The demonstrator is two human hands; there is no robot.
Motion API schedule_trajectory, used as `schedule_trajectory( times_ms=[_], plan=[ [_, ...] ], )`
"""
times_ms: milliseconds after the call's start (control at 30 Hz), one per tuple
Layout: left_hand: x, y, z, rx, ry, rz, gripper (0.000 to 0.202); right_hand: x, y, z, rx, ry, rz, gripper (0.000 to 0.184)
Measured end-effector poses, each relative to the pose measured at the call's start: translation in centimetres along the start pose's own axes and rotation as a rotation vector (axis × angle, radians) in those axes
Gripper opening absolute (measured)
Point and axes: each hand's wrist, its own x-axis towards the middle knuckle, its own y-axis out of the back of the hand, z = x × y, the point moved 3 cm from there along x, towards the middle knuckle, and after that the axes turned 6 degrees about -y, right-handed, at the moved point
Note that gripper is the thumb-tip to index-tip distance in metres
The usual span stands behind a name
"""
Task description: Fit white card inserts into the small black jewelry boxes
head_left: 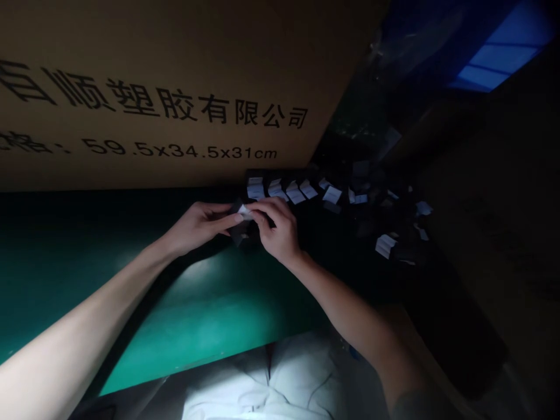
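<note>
My left hand and my right hand meet above the green table, both pinched on one small dark piece with a white paper tab. The thumbs and forefingers close on it from either side. Just behind my hands lies a row of similar dark pieces with white tabs, against the foot of a big cardboard box.
The cardboard box with printed black characters fills the back left. More white-tabbed pieces lie scattered in the dark to the right. A blue-lit window shows at the top right. The table's front edge runs near my lap.
</note>
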Motion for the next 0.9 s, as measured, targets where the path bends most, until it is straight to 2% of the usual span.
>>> schedule_trajectory(
  times_ms=[267, 467, 633, 900],
  plan=[
    [0.0, 0.1, -0.1, -0.002, -0.008, 0.046, 0.064, 0.1, 0.0, 0.4, 0.154, 0.000, 0.126, 0.023],
    [0.3, 0.4, -0.8, -0.106, 0.012, 0.150, 0.075, 0.1, -0.3, 1.3, 0.228, -0.153, 0.105, 0.020],
    [0.2, 0.1, -0.4, -0.118, -0.009, 0.093, 0.071, 0.0, -0.4, 1.3, 0.217, -0.219, 0.053, 0.026],
    [0.2, 0.1, -0.3, -0.094, -0.051, 0.039, 0.061, -0.1, 0.0, 1.0, 0.188, -0.185, 0.055, 0.024]
  ],
)
